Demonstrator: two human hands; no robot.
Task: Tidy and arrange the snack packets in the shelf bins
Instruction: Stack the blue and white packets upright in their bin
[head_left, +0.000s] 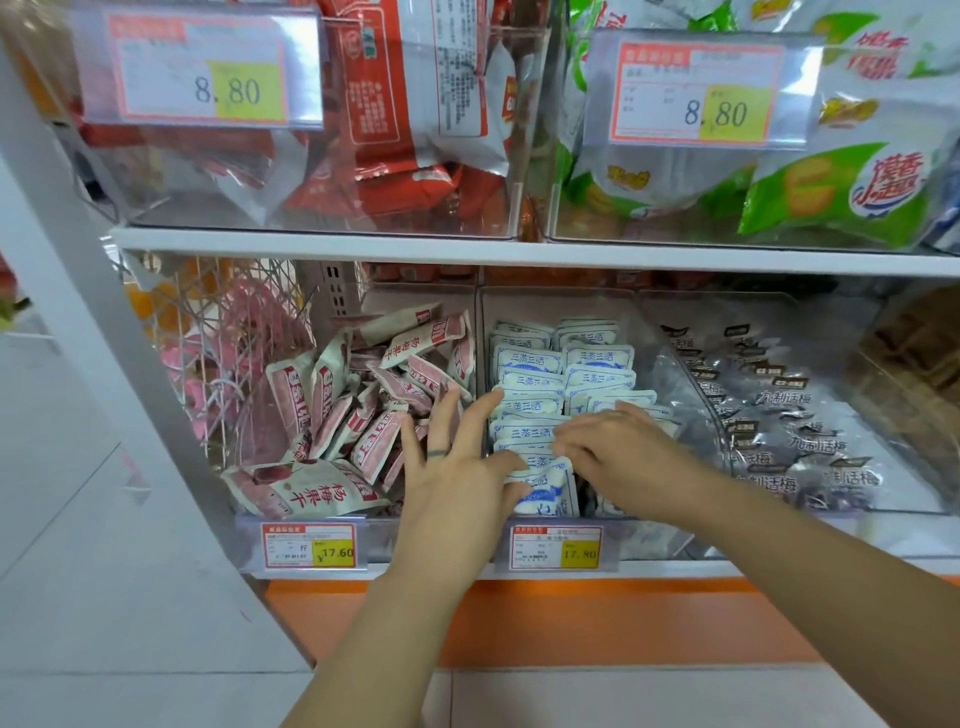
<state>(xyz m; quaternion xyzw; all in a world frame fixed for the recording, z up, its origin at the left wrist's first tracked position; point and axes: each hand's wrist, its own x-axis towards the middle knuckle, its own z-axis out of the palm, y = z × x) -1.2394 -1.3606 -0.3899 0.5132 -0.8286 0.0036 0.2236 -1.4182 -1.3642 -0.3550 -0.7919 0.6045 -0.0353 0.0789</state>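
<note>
Blue-and-white snack packets (540, 384) stand in two rows inside the middle clear bin (644, 540) on the lower shelf. My left hand (457, 467) lies spread with straight fingers across the divider between the left and middle bins, its thumb on the front blue-and-white packet (550, 491). My right hand (618, 452) reaches into the middle bin, fingers curled down onto the front packets of the row; whether it pinches one is hidden. Red-and-white packets (343, 410) lie jumbled in the left bin (384, 545).
Dark silver-and-black packets (779, 431) fill the right bin. Price tags (309, 545) hang on the bin fronts. The upper shelf (519, 252) carries clear bins of red packs (405, 104) and green packs (831, 187). A wire basket (218, 353) stands at the left.
</note>
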